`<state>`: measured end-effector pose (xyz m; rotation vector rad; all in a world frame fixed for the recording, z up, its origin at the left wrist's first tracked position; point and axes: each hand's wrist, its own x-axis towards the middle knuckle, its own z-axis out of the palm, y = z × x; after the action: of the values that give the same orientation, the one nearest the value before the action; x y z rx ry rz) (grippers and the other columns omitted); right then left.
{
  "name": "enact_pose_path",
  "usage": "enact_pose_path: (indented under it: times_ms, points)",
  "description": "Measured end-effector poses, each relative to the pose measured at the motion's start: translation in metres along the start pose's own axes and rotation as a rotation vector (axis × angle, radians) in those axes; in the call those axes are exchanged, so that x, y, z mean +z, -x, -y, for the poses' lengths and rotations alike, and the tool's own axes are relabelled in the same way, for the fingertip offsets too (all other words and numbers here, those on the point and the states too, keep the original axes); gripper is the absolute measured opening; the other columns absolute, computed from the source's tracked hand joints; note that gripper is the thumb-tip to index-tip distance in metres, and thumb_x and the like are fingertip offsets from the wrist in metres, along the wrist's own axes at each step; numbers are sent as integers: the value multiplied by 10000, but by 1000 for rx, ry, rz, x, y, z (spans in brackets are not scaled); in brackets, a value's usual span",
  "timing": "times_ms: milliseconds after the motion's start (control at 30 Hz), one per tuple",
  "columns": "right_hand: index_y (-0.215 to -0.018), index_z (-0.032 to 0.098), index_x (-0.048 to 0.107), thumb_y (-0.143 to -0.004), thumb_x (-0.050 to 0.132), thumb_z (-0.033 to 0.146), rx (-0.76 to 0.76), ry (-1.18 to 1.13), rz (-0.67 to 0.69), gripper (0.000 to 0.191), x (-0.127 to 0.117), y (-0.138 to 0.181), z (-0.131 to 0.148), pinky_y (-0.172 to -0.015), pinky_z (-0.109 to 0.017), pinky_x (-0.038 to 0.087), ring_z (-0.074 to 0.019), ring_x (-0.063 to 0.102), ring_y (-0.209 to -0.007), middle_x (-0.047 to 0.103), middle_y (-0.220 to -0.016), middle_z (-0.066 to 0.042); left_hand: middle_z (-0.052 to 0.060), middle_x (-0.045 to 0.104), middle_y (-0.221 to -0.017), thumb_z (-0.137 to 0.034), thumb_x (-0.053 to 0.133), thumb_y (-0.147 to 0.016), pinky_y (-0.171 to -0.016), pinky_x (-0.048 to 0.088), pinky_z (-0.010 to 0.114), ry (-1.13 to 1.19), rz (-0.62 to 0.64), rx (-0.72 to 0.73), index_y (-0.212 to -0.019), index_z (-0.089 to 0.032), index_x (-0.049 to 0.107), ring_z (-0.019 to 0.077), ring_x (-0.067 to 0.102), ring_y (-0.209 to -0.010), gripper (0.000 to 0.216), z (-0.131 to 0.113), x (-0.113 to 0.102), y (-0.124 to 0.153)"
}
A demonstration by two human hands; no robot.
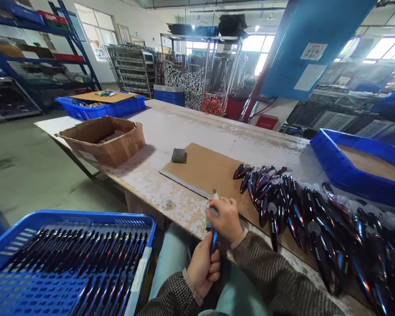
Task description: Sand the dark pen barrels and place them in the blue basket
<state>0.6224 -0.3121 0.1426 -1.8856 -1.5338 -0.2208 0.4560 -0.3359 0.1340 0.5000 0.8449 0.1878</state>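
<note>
Left hand (204, 265): glossy blue-black tapered piece (214, 239) is gripped.
Right hand (226, 218): pale teal-tipped stick (215, 193) is apparently pinched.
Piece's gloss: could be scratched — if the stick slips.

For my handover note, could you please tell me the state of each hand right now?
Left hand: closed, holding a dark glossy piece.
Right hand: closed, holding a small pale stick.

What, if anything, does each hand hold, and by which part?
The left hand holds a glossy dark-blue piece by its lower part. The right hand holds a small green-tipped object; exactly which part is gripped cannot be told.
</note>
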Motion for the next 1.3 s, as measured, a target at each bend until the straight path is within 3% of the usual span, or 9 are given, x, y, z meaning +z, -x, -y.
enact_pose_path:
  times_ms: [67,200,333,433,667,867,1033,1200,1300]
  points:
    - [-899,220,661,-875,686,304,-25,6,48,90,0,0,1,-918,-368,283,-239,589,-1007,706,-1025,-45,-127,305,-502,-717,547,-842,-386,52,183,4,14,11,-893,-208,487,34,120,-375,515,-1,0,0]
    - [-895,210,661,-901,655,296,100,102,57,86,-2,-1,-3,-875,-352,297,-244,589,-992,706,-986,-52,-124,327,-509,-719,539,-842,-381,51,183,8,36,11,-872,-214,459,32,137,-372,511,-2,-2,1]
    - [-939,223,655,-912,644,308,-34,59,86,90,-5,5,-3,-952,-381,263,-246,558,-1057,691,-1094,-54,-127,380,-521,-769,568,-777,-374,75,179,-54,1,50,-858,-240,396,30,162,-365,562,-1,-2,1]
    - [-907,210,648,-893,670,300,8,105,85,94,-8,6,-3,-937,-386,264,-248,559,-1049,704,-1017,-58,-124,413,-526,-797,570,-751,-370,91,176,-150,-4,76,-894,-248,414,38,228,-359,588,-4,0,2]
    - [-903,222,638,-915,622,281,-23,-14,-27,62,-16,16,14,-969,-401,256,-242,573,-1062,695,-1119,-45,-115,335,-479,-766,365,-904,-357,67,181,-19,97,-56,-830,-212,451,37,171,-333,565,-5,3,6]
    - [-828,222,627,-915,587,349,113,-63,-188,160,-37,9,9,-949,-413,323,-276,584,-1072,699,-1138,-68,-106,287,-445,-679,268,-981,-332,66,187,71,259,-52,-806,-212,462,53,106,-327,535,5,7,11]
    - [-851,246,627,-943,546,394,40,-265,-189,192,-38,23,18,-1026,-468,339,-284,595,-1095,676,-1193,-65,-108,285,-425,-788,321,-902,-310,84,197,10,274,-26,-756,-224,433,56,86,-317,593,8,6,10]
    - [-771,235,616,-846,611,517,268,-620,-157,292,-47,-5,-18,-945,-446,469,-305,644,-1052,703,-1111,-107,-119,308,-428,-854,491,-775,-305,114,197,-134,261,15,-785,-235,445,54,123,-316,621,19,1,10]
    - [-799,223,611,-859,607,500,309,-733,-130,284,-58,-3,-17,-963,-452,470,-313,638,-1088,698,-1126,-120,-130,299,-425,-878,555,-696,-299,111,196,-126,230,70,-788,-236,437,45,109,-313,659,16,-6,9]
